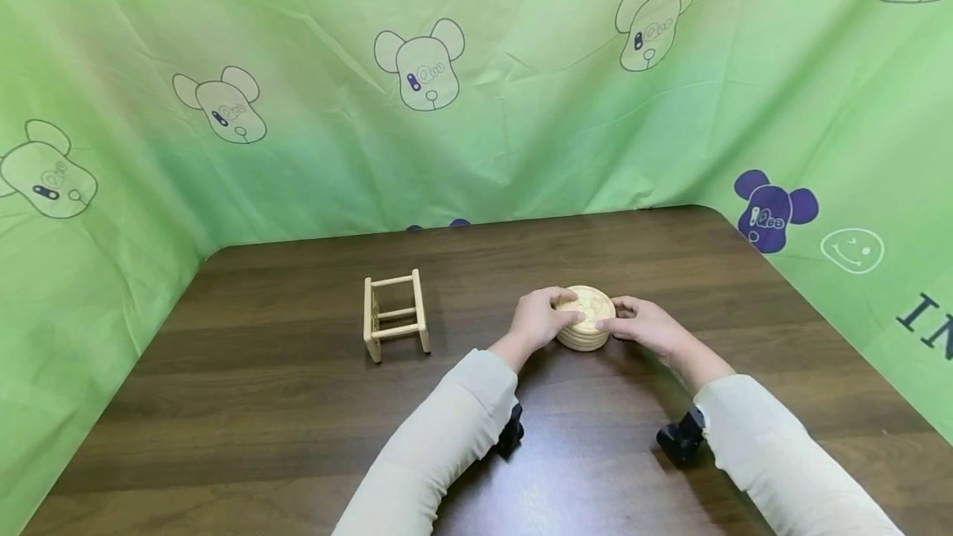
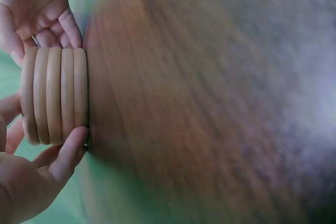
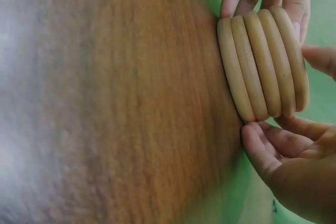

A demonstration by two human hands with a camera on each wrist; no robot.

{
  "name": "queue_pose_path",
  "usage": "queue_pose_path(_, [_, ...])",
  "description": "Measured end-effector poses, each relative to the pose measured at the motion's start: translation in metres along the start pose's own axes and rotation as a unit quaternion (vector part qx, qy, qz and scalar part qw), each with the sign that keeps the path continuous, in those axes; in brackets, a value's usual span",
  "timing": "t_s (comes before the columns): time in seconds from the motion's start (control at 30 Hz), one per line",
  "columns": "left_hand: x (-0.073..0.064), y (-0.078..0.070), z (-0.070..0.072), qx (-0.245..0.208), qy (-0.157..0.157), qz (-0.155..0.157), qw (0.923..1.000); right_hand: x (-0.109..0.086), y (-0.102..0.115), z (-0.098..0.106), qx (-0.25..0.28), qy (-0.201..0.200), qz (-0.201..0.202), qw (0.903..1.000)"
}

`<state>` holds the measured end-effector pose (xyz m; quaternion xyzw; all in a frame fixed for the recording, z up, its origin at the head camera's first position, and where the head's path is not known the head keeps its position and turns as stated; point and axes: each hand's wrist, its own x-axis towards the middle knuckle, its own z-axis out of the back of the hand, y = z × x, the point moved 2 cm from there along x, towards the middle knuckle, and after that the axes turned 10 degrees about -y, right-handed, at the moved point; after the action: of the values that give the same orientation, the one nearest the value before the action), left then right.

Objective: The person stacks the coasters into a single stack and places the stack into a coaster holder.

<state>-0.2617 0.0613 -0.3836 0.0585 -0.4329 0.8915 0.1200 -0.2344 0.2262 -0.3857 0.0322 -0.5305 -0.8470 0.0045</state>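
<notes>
A stack of several round, pale wooden coasters lies flat on the dark wooden table, right of centre in the head view. Its top coaster bears a carved pattern, partly covered by fingers. My left hand grips the stack from the left, while my right hand holds the opposite side. Both wrist views show the coaster edges lined up closely, with fingertips of both hands against them. In the right wrist view the lowest coaster meets the tabletop.
To the left stands a small wooden rack of posts and crossbars, apart from both hands. The brown table reaches back to a green curtain printed with bear heads. Black wrist devices sit beneath the sleeves.
</notes>
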Motion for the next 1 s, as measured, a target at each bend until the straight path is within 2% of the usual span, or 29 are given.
queue_pose_path(0.17, [-0.001, 0.003, 0.003, -0.037, 0.000, 0.008, 0.9993, -0.004, 0.002, -0.002, 0.070, 0.010, -0.014, 0.9974])
queue_pose_path(0.3, [-0.001, 0.006, 0.004, -0.098, 0.014, 0.033, 0.9945, -0.007, 0.003, -0.004, 0.118, 0.010, -0.014, 0.9929])
queue_pose_path(0.43, [-0.002, 0.010, 0.002, -0.164, 0.022, 0.074, 0.9834, -0.009, 0.001, -0.006, 0.152, 0.014, -0.008, 0.9883])
queue_pose_path(0.6, [-0.002, 0.013, -0.002, -0.209, 0.019, 0.107, 0.9719, -0.009, -0.004, -0.008, 0.168, 0.017, -0.009, 0.9856])
queue_pose_path(0.83, [-0.002, 0.014, -0.003, -0.305, 0.027, 0.159, 0.9384, -0.008, -0.003, -0.012, 0.193, 0.034, -0.017, 0.9804])
queue_pose_path(0.9, [-0.002, 0.014, -0.002, -0.310, 0.030, 0.161, 0.9363, -0.008, -0.003, -0.013, 0.211, 0.038, -0.024, 0.9764])
queue_pose_path(1.0, [-0.002, 0.013, -0.001, -0.301, 0.036, 0.154, 0.9403, -0.007, -0.003, -0.016, 0.249, 0.053, -0.036, 0.9664])
